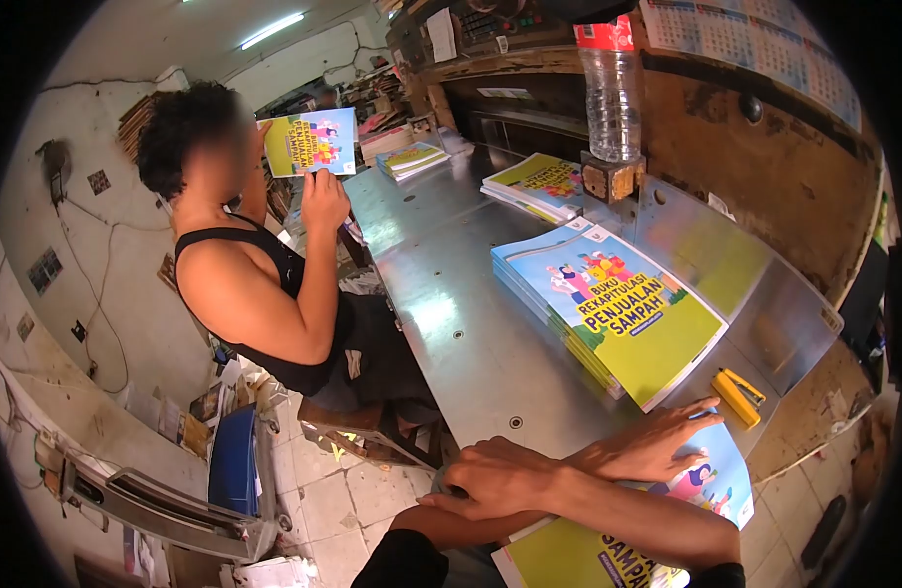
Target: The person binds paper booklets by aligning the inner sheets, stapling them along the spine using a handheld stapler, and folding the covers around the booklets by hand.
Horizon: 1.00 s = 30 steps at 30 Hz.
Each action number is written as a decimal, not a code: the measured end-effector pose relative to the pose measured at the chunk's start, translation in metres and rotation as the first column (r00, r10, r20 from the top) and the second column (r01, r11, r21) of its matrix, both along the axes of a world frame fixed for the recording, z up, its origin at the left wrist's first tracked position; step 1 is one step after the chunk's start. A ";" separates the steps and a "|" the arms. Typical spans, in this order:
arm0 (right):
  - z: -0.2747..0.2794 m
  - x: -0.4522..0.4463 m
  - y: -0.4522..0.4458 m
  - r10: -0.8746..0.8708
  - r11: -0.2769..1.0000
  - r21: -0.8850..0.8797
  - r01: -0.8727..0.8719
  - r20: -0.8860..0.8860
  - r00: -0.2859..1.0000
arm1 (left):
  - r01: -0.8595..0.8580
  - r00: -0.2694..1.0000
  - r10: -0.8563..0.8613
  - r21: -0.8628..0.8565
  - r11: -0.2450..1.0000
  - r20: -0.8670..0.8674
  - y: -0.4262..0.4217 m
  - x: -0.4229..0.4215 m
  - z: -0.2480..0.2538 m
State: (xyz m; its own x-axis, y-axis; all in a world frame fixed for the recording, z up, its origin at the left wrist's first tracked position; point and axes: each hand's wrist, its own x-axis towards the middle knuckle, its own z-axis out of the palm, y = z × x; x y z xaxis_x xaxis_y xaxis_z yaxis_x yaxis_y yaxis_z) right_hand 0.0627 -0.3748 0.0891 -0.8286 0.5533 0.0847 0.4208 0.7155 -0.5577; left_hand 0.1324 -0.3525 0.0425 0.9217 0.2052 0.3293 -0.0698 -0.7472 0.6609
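My forearms are crossed low in the head view, the right one over the left. My left hand (662, 441) lies with fingers apart at the upper edge of a booklet (559, 554), which is blue and green with a printed cover. My right hand (505, 477) is loosely curled beside the left forearm, and I see nothing in it. Past the left fingertips lies a yellow stapler (738, 397). A thick stack of matching booklets (618, 314) rests on the metal table (441, 333), just beyond my left hand. The forearms hide part of the near booklet.
Across the table's left side, a seated person (265, 274) holds up a booklet (309, 142). Further booklet stacks lie at the back, one left (412, 160) and one centre (539, 184). An upturned plastic bottle (611, 103) stands on a wooden block (613, 179).
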 end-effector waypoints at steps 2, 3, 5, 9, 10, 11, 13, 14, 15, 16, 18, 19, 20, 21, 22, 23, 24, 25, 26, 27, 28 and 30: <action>0.001 0.000 -0.001 0.000 1.000 -0.008 0.001 0.007 1.000 | -0.001 1.000 0.001 -0.004 1.000 0.006 -0.002 0.000 0.001; 0.001 0.001 -0.001 -0.004 1.000 -0.009 0.004 -0.001 1.000 | -0.005 1.000 0.006 -0.004 1.000 0.008 -0.002 0.000 0.002; 0.002 0.001 -0.001 -0.008 1.000 -0.013 0.007 -0.009 1.000 | -0.011 1.000 0.011 0.001 1.000 0.017 -0.003 0.000 0.005; 0.001 0.001 -0.002 -0.006 1.000 -0.005 0.006 -0.010 1.000 | -0.031 0.998 0.031 -0.003 1.000 0.055 -0.004 0.001 0.003; 0.002 0.001 -0.002 -0.008 1.000 -0.013 0.007 -0.009 1.000 | -0.037 0.997 0.036 0.012 0.999 0.069 -0.004 0.001 0.000; 0.001 0.001 -0.002 -0.001 1.000 -0.015 0.001 -0.006 1.000 | -0.046 0.994 0.041 0.047 0.998 0.099 -0.002 0.002 -0.003; 0.002 0.000 -0.001 -0.006 1.000 -0.010 0.006 0.031 1.000 | -0.040 0.995 0.035 0.051 0.998 0.090 -0.001 0.003 -0.008; 0.004 0.000 -0.001 -0.003 1.000 -0.009 0.003 0.033 0.999 | -0.024 0.997 0.019 0.058 0.998 0.076 0.000 0.003 -0.009; 0.007 0.000 -0.002 -0.001 1.000 -0.005 0.001 0.054 0.999 | -0.025 0.997 0.020 0.059 0.998 0.077 0.000 0.003 -0.011; 0.009 0.001 -0.002 -0.001 1.000 -0.002 0.001 0.075 0.997 | -0.027 0.995 0.024 0.033 0.999 0.095 0.000 0.003 -0.012; 0.009 0.001 -0.002 -0.001 1.000 0.000 0.001 0.071 0.997 | -0.031 0.994 0.030 0.011 0.999 0.106 0.000 0.003 -0.014; 0.008 0.001 -0.002 0.003 1.000 0.000 -0.003 0.068 0.998 | -0.031 0.994 0.029 0.012 0.999 0.104 0.000 0.002 -0.014; 0.006 0.001 -0.003 0.014 1.000 -0.007 -0.014 0.077 0.997 | -0.035 0.994 0.033 0.013 0.999 0.100 0.000 0.001 -0.014; 0.004 0.000 -0.003 0.003 1.000 -0.015 -0.002 0.068 0.998 | -0.035 0.995 0.034 0.010 0.999 0.097 0.001 0.001 -0.013; 0.003 0.000 -0.002 -0.013 1.000 -0.015 0.014 0.056 0.998 | -0.034 0.995 0.033 0.014 0.999 0.093 0.001 0.000 -0.013; 0.005 -0.001 -0.002 -0.008 1.000 -0.012 0.009 0.055 0.998 | -0.038 0.996 0.036 0.012 0.999 0.087 0.002 -0.001 -0.012; 0.007 -0.001 -0.002 -0.008 1.000 -0.025 0.010 0.077 0.997 | -0.037 0.996 0.035 0.011 0.999 0.082 0.002 -0.001 -0.011; 0.009 0.000 -0.002 -0.012 0.999 -0.037 0.015 0.097 0.995 | -0.035 0.996 0.034 0.012 0.999 0.077 0.002 -0.002 -0.010; 0.008 0.000 -0.002 -0.016 0.999 -0.035 0.019 0.091 0.996 | -0.033 0.997 0.032 0.012 0.999 0.073 0.001 -0.002 -0.010; 0.005 0.000 -0.002 -0.018 0.999 -0.029 0.020 0.082 0.997 | -0.031 0.997 0.030 0.010 0.999 0.068 0.002 -0.002 -0.010; 0.004 0.000 -0.001 -0.017 1.000 -0.024 0.019 0.073 0.997 | -0.028 0.998 0.028 0.007 1.000 0.064 0.002 -0.002 -0.009; 0.008 0.001 -0.001 -0.009 1.000 -0.021 0.010 0.071 0.997 | -0.029 0.998 0.029 0.005 1.000 0.059 0.003 -0.002 -0.009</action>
State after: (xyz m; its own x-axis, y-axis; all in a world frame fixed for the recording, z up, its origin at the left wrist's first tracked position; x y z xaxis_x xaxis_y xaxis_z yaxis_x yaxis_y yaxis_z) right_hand 0.0637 -0.3763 0.0968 -0.8269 0.5621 0.0141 0.4662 0.6995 -0.5417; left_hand 0.1302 -0.3500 0.0335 0.8945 0.2291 0.3839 -0.0867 -0.7534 0.6518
